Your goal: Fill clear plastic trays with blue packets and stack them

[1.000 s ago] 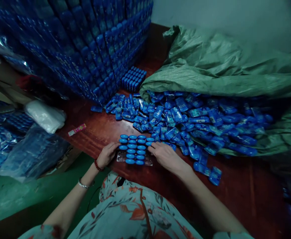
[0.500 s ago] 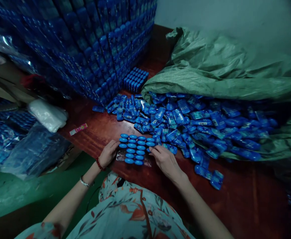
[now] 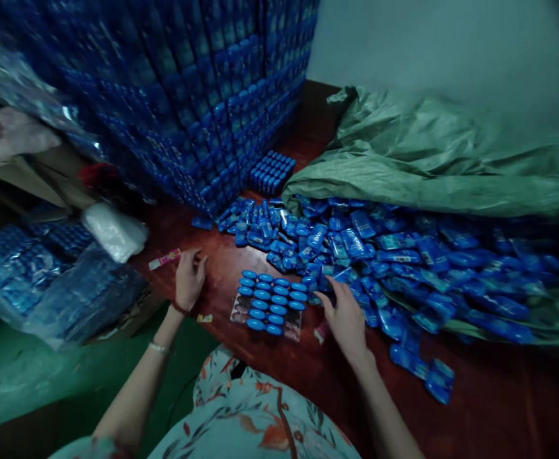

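Note:
A block of small blue oval boxes (image 3: 272, 302) stands in neat rows on a clear sheet on the dark red table (image 3: 480, 389), right in front of me. My left hand (image 3: 188, 279) has fingers spread and rests on the table left of the block, next to a pink-and-white packet (image 3: 164, 259). My right hand (image 3: 346, 317) lies open to the right of the block, fingertips at the edge of the loose heap of blue packets (image 3: 379, 248). Neither hand holds anything.
A tall wall of stacked blue boxes (image 3: 188, 95) rises at the back left. A green woven sack (image 3: 432, 153) spills the heap from the right. Clear bags of blue boxes (image 3: 44, 280) and a white bag (image 3: 114, 231) lie at the left. Small scraps (image 3: 205, 317) lie near the block.
Both hands have left the sides of the block: the left moved out to the left toward the pink packet, the right moved right toward the heap. The camera view shifted downward.

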`<action>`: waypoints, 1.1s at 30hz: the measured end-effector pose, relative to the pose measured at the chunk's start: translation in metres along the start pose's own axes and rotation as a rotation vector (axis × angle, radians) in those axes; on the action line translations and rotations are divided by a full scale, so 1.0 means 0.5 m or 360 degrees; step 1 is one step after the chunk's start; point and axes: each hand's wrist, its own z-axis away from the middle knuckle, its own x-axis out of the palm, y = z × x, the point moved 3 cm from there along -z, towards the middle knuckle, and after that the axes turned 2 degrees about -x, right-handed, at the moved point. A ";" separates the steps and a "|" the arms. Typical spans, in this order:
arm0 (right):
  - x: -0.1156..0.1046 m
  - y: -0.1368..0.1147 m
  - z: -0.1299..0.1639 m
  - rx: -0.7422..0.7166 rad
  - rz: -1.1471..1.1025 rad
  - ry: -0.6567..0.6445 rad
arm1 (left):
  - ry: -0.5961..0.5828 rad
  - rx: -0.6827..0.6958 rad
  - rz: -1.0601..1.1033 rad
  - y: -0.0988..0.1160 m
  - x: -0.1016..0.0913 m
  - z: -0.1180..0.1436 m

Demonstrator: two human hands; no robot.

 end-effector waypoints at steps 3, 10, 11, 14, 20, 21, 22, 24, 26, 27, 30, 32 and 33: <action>0.020 -0.016 -0.028 -0.0017 0.0105 -0.0337 | -0.0077 -0.0152 -0.0311 -0.025 0.031 -0.105; -0.011 0.010 0.038 0.0067 -0.0023 -0.0437 | -0.0549 -0.0162 -0.0562 -0.053 0.084 -0.176; -0.021 0.019 0.056 0.0144 -0.0150 -0.0373 | -0.0546 -0.0117 -0.0517 -0.054 0.084 -0.166; -0.040 0.024 0.103 0.0334 -0.0574 -0.0157 | -0.0485 -0.0134 -0.0358 -0.060 0.078 -0.129; -0.004 -0.048 0.114 -0.0032 -0.0788 -0.0051 | -0.0285 -0.0491 -0.0104 -0.078 0.065 -0.108; 0.006 -0.054 0.110 -0.0128 -0.0715 -0.0077 | -0.0349 -0.0498 -0.0102 -0.079 0.066 -0.110; 0.014 -0.058 0.107 -0.0216 -0.0609 -0.0103 | -0.0431 -0.0493 -0.0107 -0.079 0.068 -0.111; 0.024 -0.059 0.104 -0.0373 -0.0331 -0.0149 | -0.0567 -0.0491 -0.0102 -0.079 0.067 -0.107; 0.023 -0.059 0.103 -0.0501 -0.0058 -0.0197 | -0.0609 -0.0539 -0.0050 -0.079 0.060 -0.091; 0.019 -0.061 0.103 -0.0551 0.0051 -0.0231 | -0.0604 -0.0574 -0.0008 -0.079 0.055 -0.080; 0.003 -0.077 0.097 -0.0631 0.0281 -0.0371 | -0.0551 -0.0583 0.0093 -0.074 0.040 -0.044; -0.007 -0.091 0.089 -0.0646 0.0406 -0.0461 | -0.0479 -0.0509 0.0090 -0.063 0.035 -0.025; -0.012 -0.097 0.083 -0.0652 0.0463 -0.0500 | -0.0449 -0.0467 0.0059 -0.056 0.035 -0.019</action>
